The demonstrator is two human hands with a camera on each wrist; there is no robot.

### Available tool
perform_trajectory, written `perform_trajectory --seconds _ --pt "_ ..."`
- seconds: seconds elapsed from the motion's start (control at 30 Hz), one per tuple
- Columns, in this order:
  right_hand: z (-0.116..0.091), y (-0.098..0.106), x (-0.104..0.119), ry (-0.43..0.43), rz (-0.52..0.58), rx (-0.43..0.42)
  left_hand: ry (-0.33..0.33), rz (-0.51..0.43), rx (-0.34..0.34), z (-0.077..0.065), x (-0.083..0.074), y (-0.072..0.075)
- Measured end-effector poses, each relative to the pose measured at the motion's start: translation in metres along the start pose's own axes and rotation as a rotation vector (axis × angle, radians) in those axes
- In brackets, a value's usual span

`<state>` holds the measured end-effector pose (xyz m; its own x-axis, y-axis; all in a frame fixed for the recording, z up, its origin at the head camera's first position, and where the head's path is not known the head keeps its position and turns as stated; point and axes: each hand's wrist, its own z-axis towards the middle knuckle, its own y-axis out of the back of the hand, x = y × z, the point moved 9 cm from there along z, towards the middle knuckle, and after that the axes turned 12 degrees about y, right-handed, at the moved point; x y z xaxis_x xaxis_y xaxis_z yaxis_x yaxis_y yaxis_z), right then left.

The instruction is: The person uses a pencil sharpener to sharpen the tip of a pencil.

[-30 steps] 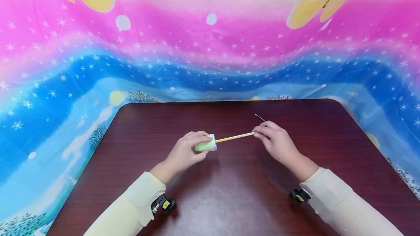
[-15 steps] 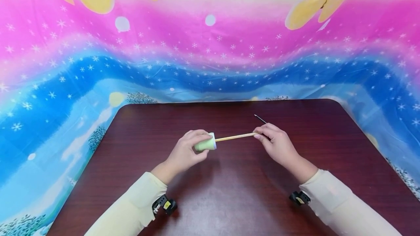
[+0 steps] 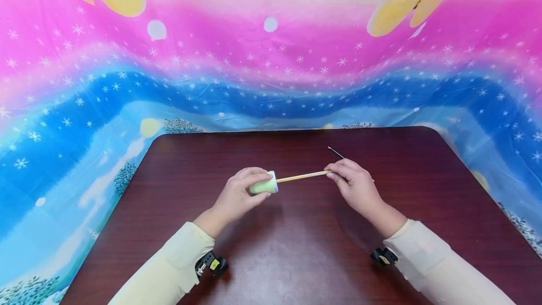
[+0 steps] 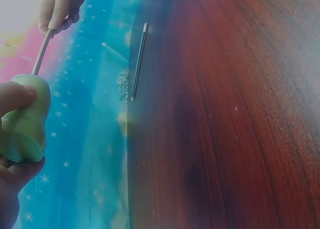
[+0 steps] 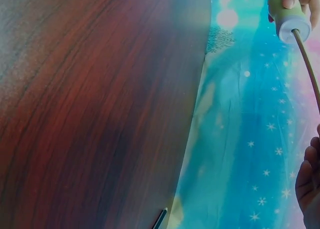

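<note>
Red-brown wood-grain table (image 3: 288,248); left hand (image 3: 235,196), fingers clamped round a pale-green rounded cylinder (image 3: 262,186); right hand (image 3: 357,187), fingers pinching a slim yellow rod (image 3: 302,177) seated in the cylinder's white end

Left sleeve (image 3: 148,272): pale cream, plain cloth, softly creased. Left cuff (image 3: 190,238): broad, same cream. Right sleeve (image 3: 461,272): matching; right cuff (image 3: 417,246) slightly greyer, wrinkled. Left camera (image 3: 211,263), 1 of 2, at left cuff's inner edge: small, black, blocky, yellow patch, silvery metal bit. Right camera (image 3: 383,255), right cuff's inner edge: black, yellowish mark.
</note>
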<state>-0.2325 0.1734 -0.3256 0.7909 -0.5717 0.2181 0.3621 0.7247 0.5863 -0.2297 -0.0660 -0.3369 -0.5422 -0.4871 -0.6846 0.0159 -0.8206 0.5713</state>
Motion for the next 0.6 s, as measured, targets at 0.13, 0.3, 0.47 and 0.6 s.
perform_trajectory --seconds 0.13,0.3,0.47,0.6 --pt "-0.001 -0.002 0.001 0.025 -0.005 0.033 -0.025 0.018 0.005 0.0 -0.002 0.0" --pt "-0.002 -0.004 0.003 0.047 -0.023 0.079 -0.092 0.063 0.007 -0.002 -0.008 -0.001" --pt "-0.002 -0.009 0.006 0.052 -0.009 0.12 -0.125 0.058 -0.017 -0.002 -0.01 0.001" --pt "-0.002 -0.01 0.007 0.039 -0.004 0.148 -0.128 0.054 -0.02 -0.003 -0.01 0.002"
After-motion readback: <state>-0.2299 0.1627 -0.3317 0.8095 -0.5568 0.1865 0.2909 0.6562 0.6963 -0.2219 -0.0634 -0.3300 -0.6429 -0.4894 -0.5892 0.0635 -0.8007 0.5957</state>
